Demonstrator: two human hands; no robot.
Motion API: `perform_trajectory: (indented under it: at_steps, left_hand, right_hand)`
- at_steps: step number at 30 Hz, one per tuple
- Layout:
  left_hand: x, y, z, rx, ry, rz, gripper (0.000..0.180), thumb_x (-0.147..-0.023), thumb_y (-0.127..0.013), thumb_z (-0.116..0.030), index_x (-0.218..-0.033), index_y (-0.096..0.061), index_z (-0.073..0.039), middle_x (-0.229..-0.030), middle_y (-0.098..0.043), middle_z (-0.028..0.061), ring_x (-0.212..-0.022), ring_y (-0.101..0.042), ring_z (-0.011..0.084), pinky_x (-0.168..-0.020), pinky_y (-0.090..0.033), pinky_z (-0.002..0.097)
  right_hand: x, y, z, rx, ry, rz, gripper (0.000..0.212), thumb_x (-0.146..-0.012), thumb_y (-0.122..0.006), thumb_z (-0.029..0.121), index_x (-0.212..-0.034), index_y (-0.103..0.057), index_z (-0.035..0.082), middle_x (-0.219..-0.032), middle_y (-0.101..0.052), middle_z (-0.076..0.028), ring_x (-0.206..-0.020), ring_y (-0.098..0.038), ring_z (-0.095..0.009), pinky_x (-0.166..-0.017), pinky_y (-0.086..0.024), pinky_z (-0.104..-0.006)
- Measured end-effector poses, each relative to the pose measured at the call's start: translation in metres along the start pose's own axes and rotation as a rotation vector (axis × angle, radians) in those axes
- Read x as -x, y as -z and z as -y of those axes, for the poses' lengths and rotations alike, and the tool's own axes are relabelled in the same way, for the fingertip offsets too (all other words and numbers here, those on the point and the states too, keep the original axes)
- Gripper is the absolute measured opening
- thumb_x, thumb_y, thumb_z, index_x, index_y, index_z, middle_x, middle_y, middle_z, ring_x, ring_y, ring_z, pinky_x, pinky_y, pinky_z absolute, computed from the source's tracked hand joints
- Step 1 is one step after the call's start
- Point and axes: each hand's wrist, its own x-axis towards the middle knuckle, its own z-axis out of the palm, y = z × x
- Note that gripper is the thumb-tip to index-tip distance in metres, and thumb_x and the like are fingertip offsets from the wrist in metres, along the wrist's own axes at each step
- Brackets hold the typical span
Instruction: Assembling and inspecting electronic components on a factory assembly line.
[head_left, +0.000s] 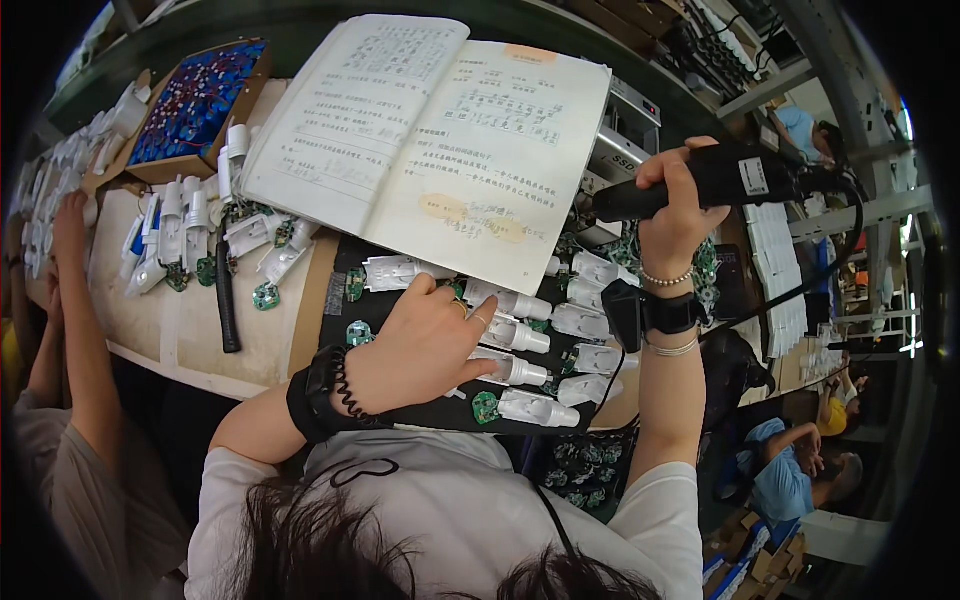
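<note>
Far left: co-worker's hand (70, 218) near a heap of white parts (125, 118). Upper left: cardboard box (175, 168) full of blue parts. Below it, loose white pieces (197, 215) on the pale bench (180, 322), black rod-shaped handle (225, 310) lying by them. Top centre: open book (490, 140), lower edge overhanging the work. Centre: white housings (516, 335) in two columns on a black mat (430, 415), green circuit board (485, 407) at the end of the lowest one. Left hand (415, 345) is palm down over the left column, fingers spread and half bent; index and thumb tips at the housings, no closed grip visible, can't tell if they press. Right of centre: right hand (680, 225) wrapped round a black handheld tool (722, 178), fingers closed on its body, nose pointing left, just beside the book's right edge. Tool tip unclear.
</note>
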Motion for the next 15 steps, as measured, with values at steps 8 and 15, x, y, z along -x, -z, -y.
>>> perform_trajectory:
  at_steps: [8, 15]
  left_hand:
    - [-0.005, -0.003, 0.000, 0.013, -0.027, -0.095, 0.060, -0.074, -0.068, -0.042, -0.114, -0.058, 0.003, -0.065, -0.059, 0.0061, -0.071, -0.056, 0.0206, -0.067, -0.037, 0.0320]
    - [-0.008, 0.004, -0.024, 0.059, -0.163, -0.058, 0.063, -0.075, -0.067, -0.040, -0.118, -0.055, 0.004, -0.065, -0.058, 0.0060, -0.072, -0.057, 0.0195, -0.063, -0.039, 0.0307]
  right_hand:
    - [0.046, 0.015, 0.044, -0.129, -0.089, 0.037, 0.031, -0.080, -0.050, 0.005, -0.111, -0.044, 0.000, -0.066, -0.048, -0.006, -0.055, -0.046, -0.015, -0.060, -0.042, -0.0304]
    - [0.074, 0.048, 0.075, -0.144, -0.078, 0.119, 0.040, -0.080, -0.051, 0.013, -0.118, -0.043, 0.005, -0.067, -0.045, -0.005, -0.055, -0.043, -0.015, -0.060, -0.038, -0.0313]
